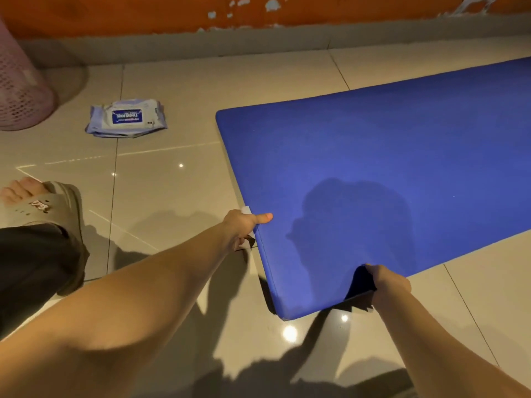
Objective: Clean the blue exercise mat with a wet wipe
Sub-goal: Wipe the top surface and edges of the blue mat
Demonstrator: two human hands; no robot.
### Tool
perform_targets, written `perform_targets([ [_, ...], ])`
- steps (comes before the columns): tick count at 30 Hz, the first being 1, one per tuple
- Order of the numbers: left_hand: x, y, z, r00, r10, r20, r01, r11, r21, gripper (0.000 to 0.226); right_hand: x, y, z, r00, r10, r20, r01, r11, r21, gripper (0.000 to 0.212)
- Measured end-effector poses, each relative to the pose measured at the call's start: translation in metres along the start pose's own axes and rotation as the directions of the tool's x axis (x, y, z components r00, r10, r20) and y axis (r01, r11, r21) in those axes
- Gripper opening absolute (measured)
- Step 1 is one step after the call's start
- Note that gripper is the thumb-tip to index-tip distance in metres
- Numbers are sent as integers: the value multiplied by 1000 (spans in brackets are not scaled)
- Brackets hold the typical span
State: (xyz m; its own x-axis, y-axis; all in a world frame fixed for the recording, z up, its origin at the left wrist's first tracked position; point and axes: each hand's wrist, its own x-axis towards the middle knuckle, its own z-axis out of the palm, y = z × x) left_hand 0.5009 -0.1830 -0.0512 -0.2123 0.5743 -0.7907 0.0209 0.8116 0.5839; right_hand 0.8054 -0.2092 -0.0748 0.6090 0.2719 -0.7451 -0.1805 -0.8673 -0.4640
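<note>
The blue exercise mat (pixel 373 168) lies on the tiled floor and runs off to the upper right. My left hand (pixel 244 228) grips the mat's left short edge, thumb on top, with a bit of white wet wipe (pixel 246 210) showing between the fingers. My right hand (pixel 386 282) pinches the mat's near long edge close to the corner, and the edge is lifted slightly off the floor there. A pack of wet wipes (pixel 126 118) rests on the floor to the left of the mat.
A pink mesh basket (pixel 20 90) stands at the far left by the wall. My foot in a grey slipper (pixel 48 208) is on the tiles at the left. An orange wall with a grey skirting (pixel 258 35) runs along the back.
</note>
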Motion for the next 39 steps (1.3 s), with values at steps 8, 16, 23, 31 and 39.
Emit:
perform_targets([
  [8,-62,53,-7,965,259,34,-241,933,-267,32,-77,-31,-30,989,-145,7,137,952,272,25],
  [16,-118,88,-153,924,360,-132,-379,910,-169,27,-193,3,29,919,-261,296,87,865,495,46],
  [23,-86,-9,-175,967,173,-186,-184,982,-42,29,-225,69,39,962,-187,196,85,895,437,36],
  [31,-61,-83,-153,974,88,-207,-138,961,-240,27,-177,142,42,971,-139,195,100,976,195,28],
  [39,-49,-113,-220,967,-28,-252,-5,992,-127,62,-184,187,89,898,146,416,-140,989,-43,30],
])
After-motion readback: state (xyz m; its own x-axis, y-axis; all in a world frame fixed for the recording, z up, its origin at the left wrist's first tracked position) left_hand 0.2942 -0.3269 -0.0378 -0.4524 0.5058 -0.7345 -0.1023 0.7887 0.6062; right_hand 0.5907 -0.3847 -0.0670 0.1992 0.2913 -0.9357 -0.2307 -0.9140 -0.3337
